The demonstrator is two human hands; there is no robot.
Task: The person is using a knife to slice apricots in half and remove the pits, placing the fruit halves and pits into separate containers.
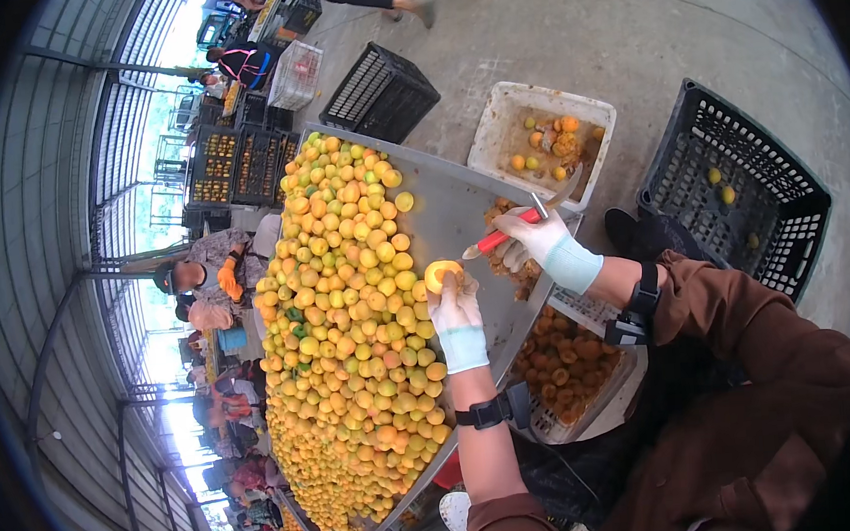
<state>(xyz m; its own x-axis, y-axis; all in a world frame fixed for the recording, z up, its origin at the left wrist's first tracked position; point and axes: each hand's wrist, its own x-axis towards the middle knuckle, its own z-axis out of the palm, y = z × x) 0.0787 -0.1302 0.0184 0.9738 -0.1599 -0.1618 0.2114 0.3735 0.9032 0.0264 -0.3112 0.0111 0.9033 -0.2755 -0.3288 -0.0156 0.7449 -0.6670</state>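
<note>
My left hand [455, 311], in a white glove with a pale blue cuff, holds a cut apricot [441, 273], its orange flesh showing, at the edge of a big heap of whole apricots [352, 270]. Above and to its right in the picture, my right hand [533, 240], gloved alike, grips a red-handled tool [514, 232] with a curved metal blade at its upper end. The handle's lower end points toward the apricot, apart from it. Both hands are over a metal sorting table [440, 206]. Brownish fruit scraps [505, 260] lie beneath my right hand.
Beyond the table's edge stand a white tub [486, 127] with fruit and pulp, and a black crate [762, 164] holding several fruits. A crate of halved apricots [566, 363] sits beside the table near my body. A co-worker with orange gloves [229, 277] is across the heap.
</note>
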